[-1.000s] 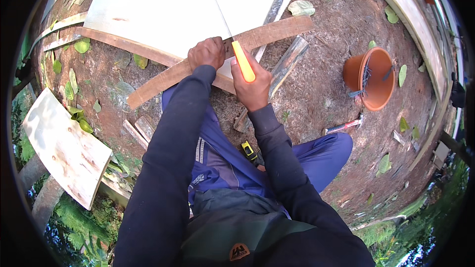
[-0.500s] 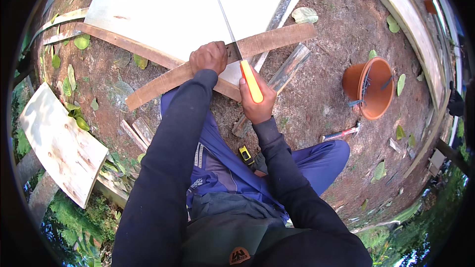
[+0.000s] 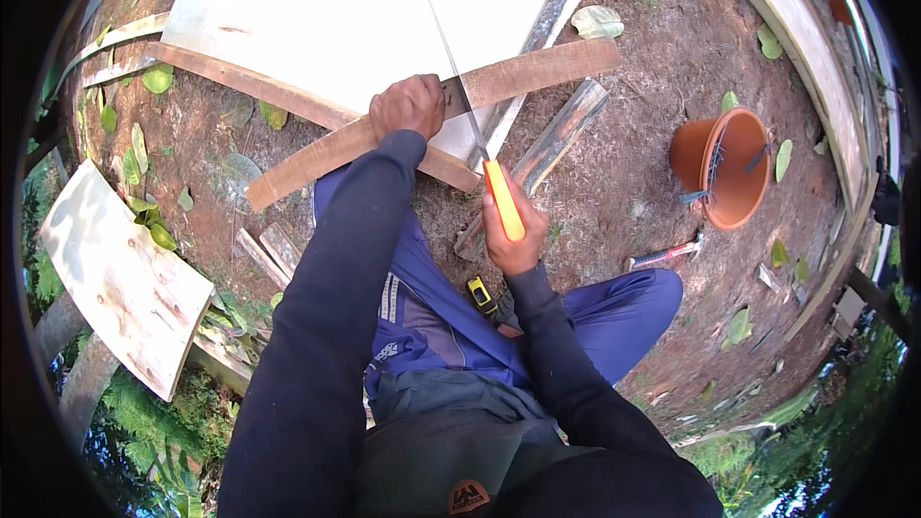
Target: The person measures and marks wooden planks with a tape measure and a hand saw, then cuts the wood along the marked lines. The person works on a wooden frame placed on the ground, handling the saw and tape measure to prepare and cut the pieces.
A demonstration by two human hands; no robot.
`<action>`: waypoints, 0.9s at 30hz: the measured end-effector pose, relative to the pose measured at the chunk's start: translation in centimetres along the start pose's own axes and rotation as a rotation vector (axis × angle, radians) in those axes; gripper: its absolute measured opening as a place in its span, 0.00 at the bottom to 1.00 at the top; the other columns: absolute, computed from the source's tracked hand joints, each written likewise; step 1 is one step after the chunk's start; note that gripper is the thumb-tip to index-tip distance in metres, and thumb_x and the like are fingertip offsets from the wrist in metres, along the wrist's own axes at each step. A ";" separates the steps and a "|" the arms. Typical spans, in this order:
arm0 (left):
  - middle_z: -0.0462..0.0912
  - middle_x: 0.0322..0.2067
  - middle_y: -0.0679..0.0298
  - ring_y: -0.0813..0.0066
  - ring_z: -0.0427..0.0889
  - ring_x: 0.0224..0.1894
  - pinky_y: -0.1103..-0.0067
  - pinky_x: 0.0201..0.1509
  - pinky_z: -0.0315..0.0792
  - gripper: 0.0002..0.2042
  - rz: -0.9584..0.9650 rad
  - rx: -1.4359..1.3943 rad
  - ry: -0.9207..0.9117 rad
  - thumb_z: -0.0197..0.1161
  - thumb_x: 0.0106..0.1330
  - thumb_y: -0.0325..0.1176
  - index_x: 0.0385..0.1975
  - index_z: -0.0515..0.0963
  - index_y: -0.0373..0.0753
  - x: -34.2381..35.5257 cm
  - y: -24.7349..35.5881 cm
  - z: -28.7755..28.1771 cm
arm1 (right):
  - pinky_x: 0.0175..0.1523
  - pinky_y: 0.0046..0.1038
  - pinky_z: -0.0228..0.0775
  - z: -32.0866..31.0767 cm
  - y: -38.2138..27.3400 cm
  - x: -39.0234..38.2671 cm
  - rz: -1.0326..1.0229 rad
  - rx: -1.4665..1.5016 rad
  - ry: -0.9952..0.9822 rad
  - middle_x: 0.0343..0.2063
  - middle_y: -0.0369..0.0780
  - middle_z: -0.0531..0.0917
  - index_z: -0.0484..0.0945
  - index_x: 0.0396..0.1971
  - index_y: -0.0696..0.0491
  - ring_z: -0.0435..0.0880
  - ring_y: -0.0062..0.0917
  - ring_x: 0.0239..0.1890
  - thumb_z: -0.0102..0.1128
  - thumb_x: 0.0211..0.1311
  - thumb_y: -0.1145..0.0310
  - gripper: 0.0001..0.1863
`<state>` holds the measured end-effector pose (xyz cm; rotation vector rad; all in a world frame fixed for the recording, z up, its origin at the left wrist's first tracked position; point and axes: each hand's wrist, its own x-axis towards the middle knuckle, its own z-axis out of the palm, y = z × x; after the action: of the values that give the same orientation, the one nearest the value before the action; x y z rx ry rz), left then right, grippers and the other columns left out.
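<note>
A brown wooden plank (image 3: 547,71) lies slantwise across the edge of a framed white panel (image 3: 355,10). My left hand (image 3: 409,104) is closed over the plank near its middle, pressing it down. Just right of that hand, the thin blade of a handsaw (image 3: 504,200) crosses the plank, its far end reaching over the panel. The saw's orange and yellow handle is in my right hand (image 3: 518,235), fingers wrapped round it. Part of the plank is hidden under my left hand.
An orange bucket (image 3: 720,169) lies tipped on the dirt at right, with a hammer (image 3: 664,255) near it. A yellow tape measure (image 3: 482,295) sits between my legs. A plywood piece (image 3: 125,278) rests at left. A timber offcut (image 3: 564,134) lies right of the saw.
My right hand has drawn the saw back toward me and slightly right, so its handle is farther from the plank. My left hand still holds the plank in the same place.
</note>
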<state>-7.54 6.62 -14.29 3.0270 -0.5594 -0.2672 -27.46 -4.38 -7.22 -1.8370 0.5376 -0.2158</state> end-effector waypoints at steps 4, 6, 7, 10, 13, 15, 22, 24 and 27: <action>0.87 0.28 0.61 0.57 0.89 0.33 0.62 0.38 0.82 0.08 -0.128 -0.066 -0.026 0.62 0.68 0.41 0.33 0.83 0.45 0.6 1.0 -3.0 | 0.44 0.27 0.80 2.5 0.7 3.6 -0.205 0.027 0.112 0.41 0.49 0.90 0.80 0.57 0.62 0.91 0.25 0.38 0.66 0.66 0.74 0.20; 0.87 0.29 0.59 0.58 0.89 0.34 0.62 0.38 0.82 0.09 -0.080 -0.013 0.026 0.62 0.69 0.41 0.33 0.82 0.45 0.5 0.3 -2.0 | 0.46 0.27 0.81 0.4 -0.8 0.7 -0.084 -0.015 0.039 0.43 0.50 0.90 0.80 0.58 0.62 0.91 0.26 0.40 0.66 0.66 0.75 0.21; 0.87 0.30 0.59 0.58 0.89 0.35 0.62 0.38 0.82 0.09 -0.064 -0.017 0.018 0.62 0.69 0.41 0.33 0.82 0.45 0.7 -0.1 -1.8 | 0.48 0.27 0.81 -1.4 -0.3 -2.5 -0.065 -0.011 0.003 0.46 0.51 0.89 0.79 0.58 0.63 0.91 0.28 0.43 0.66 0.65 0.75 0.22; 0.88 0.32 0.59 0.59 0.90 0.36 0.62 0.38 0.82 0.08 -0.032 0.077 0.029 0.61 0.69 0.42 0.35 0.82 0.46 0.4 -0.8 -0.2 | 0.56 0.31 0.80 -7.6 0.6 -12.1 -0.106 -0.147 -0.079 0.50 0.52 0.87 0.76 0.61 0.66 0.90 0.37 0.52 0.65 0.59 0.78 0.27; 0.88 0.33 0.60 0.61 0.90 0.37 0.62 0.41 0.83 0.09 -0.045 0.080 -0.030 0.61 0.69 0.43 0.37 0.82 0.47 0.5 -0.5 -0.5 | 0.55 0.31 0.80 -8.9 -0.1 -14.5 -0.063 -0.197 -0.096 0.50 0.52 0.87 0.76 0.60 0.67 0.90 0.37 0.51 0.64 0.58 0.79 0.27; 0.88 0.33 0.60 0.60 0.90 0.37 0.62 0.42 0.82 0.09 -0.087 0.006 -0.047 0.61 0.69 0.43 0.36 0.83 0.46 1.0 0.1 -2.0 | 0.52 0.29 0.81 -5.7 0.3 -9.1 -0.023 -0.071 -0.053 0.47 0.51 0.89 0.79 0.59 0.66 0.92 0.32 0.44 0.62 0.62 0.77 0.23; 0.89 0.33 0.58 0.55 0.90 0.39 0.62 0.45 0.82 0.11 -0.199 -0.091 -0.107 0.58 0.71 0.41 0.33 0.84 0.43 0.3 1.1 -3.1 | 0.42 0.26 0.80 2.0 -0.3 4.4 -0.188 0.033 0.061 0.41 0.50 0.90 0.80 0.58 0.62 0.90 0.25 0.36 0.68 0.64 0.73 0.22; 0.89 0.33 0.59 0.57 0.90 0.39 0.62 0.45 0.82 0.11 -0.170 -0.074 -0.072 0.58 0.71 0.41 0.34 0.84 0.44 1.5 0.8 -3.7 | 0.45 0.27 0.81 -1.6 0.0 -1.8 -0.098 -0.041 -0.001 0.43 0.49 0.90 0.80 0.59 0.62 0.91 0.26 0.38 0.67 0.64 0.74 0.23; 0.89 0.33 0.61 0.59 0.90 0.38 0.63 0.44 0.82 0.10 -0.128 0.001 -0.076 0.58 0.71 0.41 0.35 0.83 0.45 0.9 -0.5 -0.8 | 0.54 0.29 0.81 -8.2 0.6 -12.2 -0.024 -0.102 -0.106 0.53 0.50 0.86 0.76 0.61 0.66 0.91 0.34 0.49 0.65 0.59 0.77 0.28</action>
<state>-6.37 6.80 -13.70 3.0696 -0.3701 -0.3893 -41.64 -5.86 -3.61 -1.9427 0.4602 -0.1080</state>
